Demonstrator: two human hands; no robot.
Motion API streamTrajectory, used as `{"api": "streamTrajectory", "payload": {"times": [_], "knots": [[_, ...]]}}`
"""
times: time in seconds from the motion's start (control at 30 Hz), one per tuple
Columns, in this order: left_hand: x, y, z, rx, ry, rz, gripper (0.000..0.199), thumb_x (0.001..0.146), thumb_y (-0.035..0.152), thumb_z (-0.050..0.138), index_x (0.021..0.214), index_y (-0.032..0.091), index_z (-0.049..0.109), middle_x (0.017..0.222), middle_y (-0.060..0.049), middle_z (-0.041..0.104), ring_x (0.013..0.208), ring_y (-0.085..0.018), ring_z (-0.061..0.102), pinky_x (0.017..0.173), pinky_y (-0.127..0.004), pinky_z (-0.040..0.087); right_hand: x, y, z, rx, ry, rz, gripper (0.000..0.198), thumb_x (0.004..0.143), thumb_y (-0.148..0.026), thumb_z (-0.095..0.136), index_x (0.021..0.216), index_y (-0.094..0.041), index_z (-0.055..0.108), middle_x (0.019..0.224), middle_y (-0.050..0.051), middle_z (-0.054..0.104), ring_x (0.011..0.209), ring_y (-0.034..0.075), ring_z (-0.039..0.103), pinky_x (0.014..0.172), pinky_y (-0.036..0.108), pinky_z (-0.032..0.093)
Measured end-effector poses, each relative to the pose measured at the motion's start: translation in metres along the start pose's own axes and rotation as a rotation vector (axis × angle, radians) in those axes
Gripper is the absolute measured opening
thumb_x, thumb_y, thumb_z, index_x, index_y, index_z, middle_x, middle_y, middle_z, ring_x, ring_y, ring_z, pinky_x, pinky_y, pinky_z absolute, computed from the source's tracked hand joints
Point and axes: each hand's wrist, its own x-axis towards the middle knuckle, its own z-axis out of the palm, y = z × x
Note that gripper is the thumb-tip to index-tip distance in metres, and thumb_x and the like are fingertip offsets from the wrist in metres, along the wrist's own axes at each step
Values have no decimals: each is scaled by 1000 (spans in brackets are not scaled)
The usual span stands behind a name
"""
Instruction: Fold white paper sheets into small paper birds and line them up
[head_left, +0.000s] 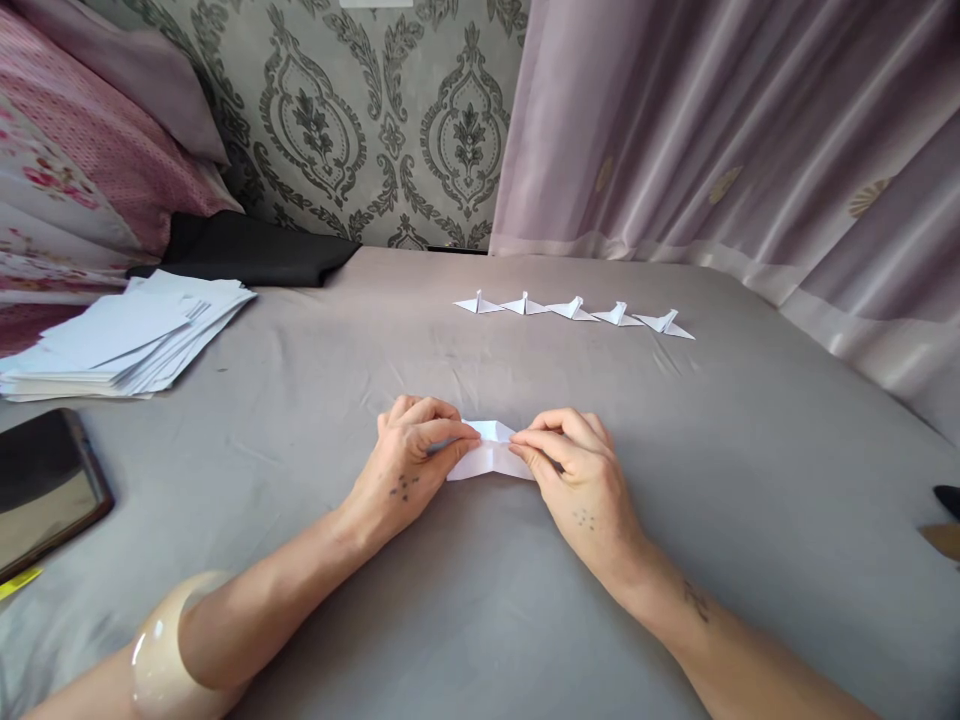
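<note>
A small white sheet of folded paper lies low over the grey cloth, creased down its middle, between my two hands. My left hand pinches its left side between thumb and fingers. On the opposite side, my right hand grips the paper in the same kind of pinch. The fingertips cover both ends of the upper fold. Farther back stands a row of several folded white paper figures, each with pointed sides and a raised middle.
A stack of white paper sits at the left, beside a black folded cloth. Nearer on that side lies a dark phone. Curtains hang along the right and back. A dark object shows at the right edge.
</note>
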Motion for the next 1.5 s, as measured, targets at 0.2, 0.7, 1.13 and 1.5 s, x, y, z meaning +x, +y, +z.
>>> {"api": "streamTrajectory", "payload": {"times": [0.2,0.7,1.13,1.5], "knots": [[1,1,2,-14,-49,2,19,90,36,57,87,32,75,94,-2,66,93,-24,49,88,-42,34,-1,2,5,43,-34,-11,17,88,-15,62,85,-27,73,85,2,64,83,18,55,80,34,44],[1,5,5,62,-32,96,14,91,27,57,90,29,71,96,-1,66,95,-22,48,87,-41,35,-3,-2,11,90,36,-94,12,85,-12,66,83,-23,71,83,2,64,82,17,53,76,35,45],[-1,8,0,-89,-42,171,9,92,25,55,90,25,64,101,-1,65,99,-20,51,89,-39,34,-1,-8,4,164,22,-166,14,86,-8,60,87,-21,64,89,2,63,88,17,55,82,35,44],[-2,15,-4,-213,-120,84,8,89,32,57,89,26,63,91,2,67,93,-18,55,93,-40,35,-2,-16,-1,119,36,-197,11,82,-9,57,85,-19,59,87,4,63,84,18,54,79,38,45]]}}
